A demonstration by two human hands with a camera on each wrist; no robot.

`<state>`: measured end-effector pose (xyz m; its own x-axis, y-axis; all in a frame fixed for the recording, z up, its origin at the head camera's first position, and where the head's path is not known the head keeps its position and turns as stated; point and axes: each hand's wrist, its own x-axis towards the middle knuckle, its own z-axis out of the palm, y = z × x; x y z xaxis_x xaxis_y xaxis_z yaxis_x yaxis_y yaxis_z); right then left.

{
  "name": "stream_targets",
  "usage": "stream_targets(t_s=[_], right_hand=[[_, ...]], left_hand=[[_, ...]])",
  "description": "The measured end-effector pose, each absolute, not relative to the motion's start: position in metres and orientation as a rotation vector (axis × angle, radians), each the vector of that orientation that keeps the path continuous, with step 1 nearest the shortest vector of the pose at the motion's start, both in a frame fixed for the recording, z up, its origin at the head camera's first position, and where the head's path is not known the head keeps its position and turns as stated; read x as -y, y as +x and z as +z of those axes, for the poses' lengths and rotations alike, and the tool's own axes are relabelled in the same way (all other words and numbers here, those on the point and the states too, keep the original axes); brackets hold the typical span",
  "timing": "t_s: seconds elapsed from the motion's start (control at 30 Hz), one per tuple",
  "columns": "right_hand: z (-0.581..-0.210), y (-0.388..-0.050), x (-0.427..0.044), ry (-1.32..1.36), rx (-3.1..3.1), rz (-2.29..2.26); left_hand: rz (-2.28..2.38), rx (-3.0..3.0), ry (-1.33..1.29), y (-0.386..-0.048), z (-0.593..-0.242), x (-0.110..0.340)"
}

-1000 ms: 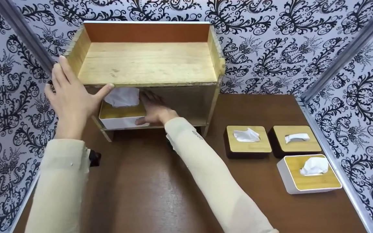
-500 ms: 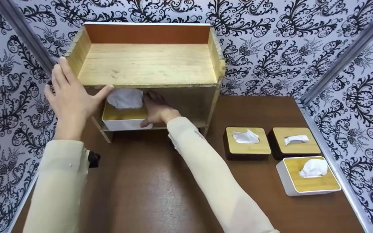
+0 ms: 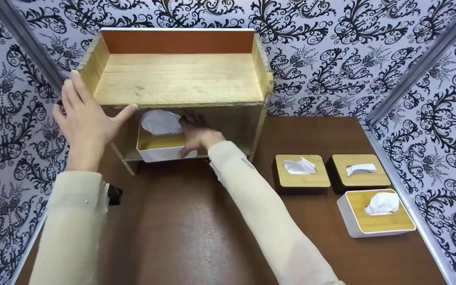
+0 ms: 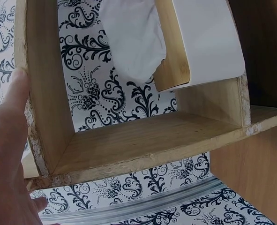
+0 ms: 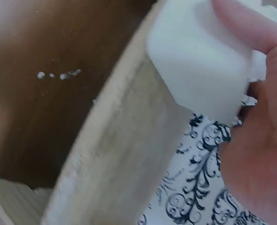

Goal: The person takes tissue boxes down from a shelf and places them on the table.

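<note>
A wooden shelf unit [image 3: 180, 79] stands against the back wall. On its lower board sits a white tissue box [image 3: 160, 154] with a bamboo lid and a puff of tissue on top. My right hand [image 3: 198, 134] grips this box at its right end, thumb on the front face and fingers around the far side, partly in shadow. The right wrist view shows the thumb on the white box [image 5: 194, 56]. At the unit's upper left corner my left hand [image 3: 87, 118] rests with straight, spread fingers, its thumb on the front edge of the top board.
Two dark tissue boxes with bamboo lids, a left one [image 3: 301, 180] and a right one [image 3: 364, 180], stand on the brown table [image 3: 188, 237] at the right. In front of them is another white tissue box [image 3: 374, 229]. Patterned walls [image 3: 331, 59] enclose the table.
The white tissue box has slid to the right along the lower board, with my right hand moving along on it. My left hand has stayed at the corner of the unit.
</note>
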<state>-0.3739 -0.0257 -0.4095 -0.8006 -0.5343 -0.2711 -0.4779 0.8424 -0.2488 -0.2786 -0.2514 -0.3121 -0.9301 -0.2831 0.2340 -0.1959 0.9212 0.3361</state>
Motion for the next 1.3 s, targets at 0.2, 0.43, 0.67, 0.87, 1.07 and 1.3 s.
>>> stream_targets(t_s=[0.2,0.43,0.67,0.87,1.07,1.3], right_hand=[[-0.416,-0.372,0.029,-0.833,-2.730,-0.230],[-0.420,-0.371,0.033,-0.891,-2.827,-0.204],[-0.422,-0.368,0.030,-0.937,-2.850,-0.201],[-0.420,-0.363,0.022,-0.951,-2.860,-0.215],[-0.417,-0.356,0.009,-0.941,-2.860,-0.267],[-0.420,-0.346,-0.006,-1.034,-2.941,-0.158]], left_hand=[[-0.445,2.793,0.349,-0.279,-0.312,0.249],[-0.448,2.811,0.351,-0.279,-0.309,0.248],[-0.462,2.824,0.364,-0.278,-0.310,0.250],[-0.468,2.822,0.361,-0.280,-0.309,0.252],[-0.474,2.830,0.365,-0.280,-0.309,0.251],[-0.474,2.830,0.357,-0.278,-0.308,0.250]])
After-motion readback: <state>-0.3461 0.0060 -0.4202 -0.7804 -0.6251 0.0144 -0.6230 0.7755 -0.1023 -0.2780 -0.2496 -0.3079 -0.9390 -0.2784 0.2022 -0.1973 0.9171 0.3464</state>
